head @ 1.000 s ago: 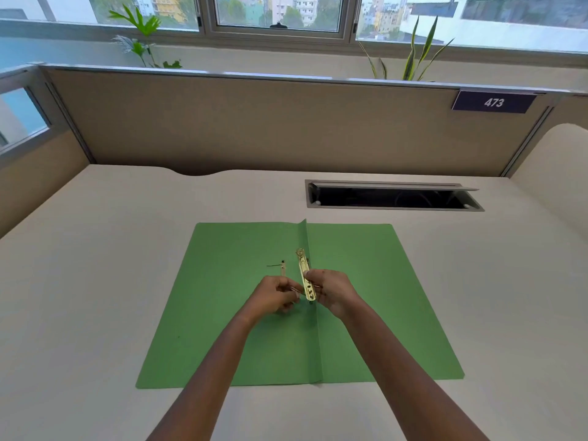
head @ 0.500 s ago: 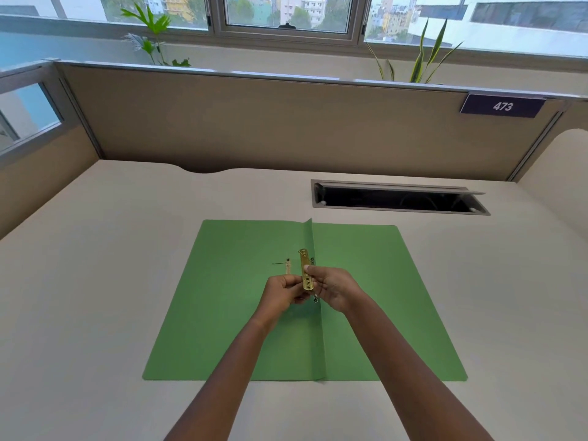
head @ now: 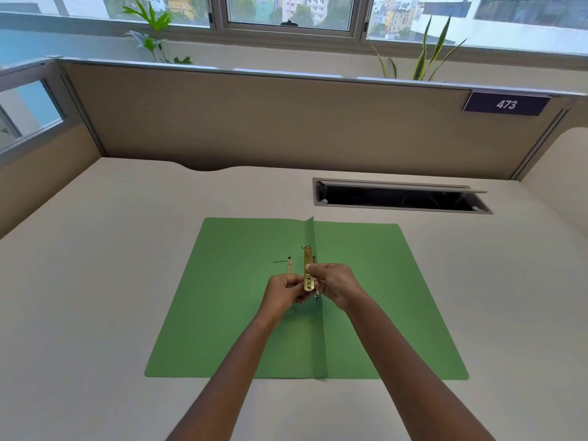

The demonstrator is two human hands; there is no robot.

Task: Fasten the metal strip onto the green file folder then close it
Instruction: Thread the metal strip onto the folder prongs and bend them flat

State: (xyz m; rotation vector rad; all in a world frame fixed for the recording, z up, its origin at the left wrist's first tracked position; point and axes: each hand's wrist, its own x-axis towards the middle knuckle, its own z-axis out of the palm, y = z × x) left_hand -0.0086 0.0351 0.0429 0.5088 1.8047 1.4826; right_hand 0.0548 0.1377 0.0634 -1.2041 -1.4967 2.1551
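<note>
Lying open and flat on the pale beige desk (head: 95,281), the green paper file folder (head: 229,313) has its centre fold raised. Both hands meet just above that fold — the right hand (head: 337,286) pinches the narrow brass-coloured perforated metal strip (head: 308,268) between thumb and fingers, while the left hand (head: 284,294) curls closed at the strip's lower end; whether it grips the strip is unclear.

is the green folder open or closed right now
Open. The green folder lies spread flat on the desk, both covers showing either side of the centre crease, while both hands hold the metal strip above it.
</note>
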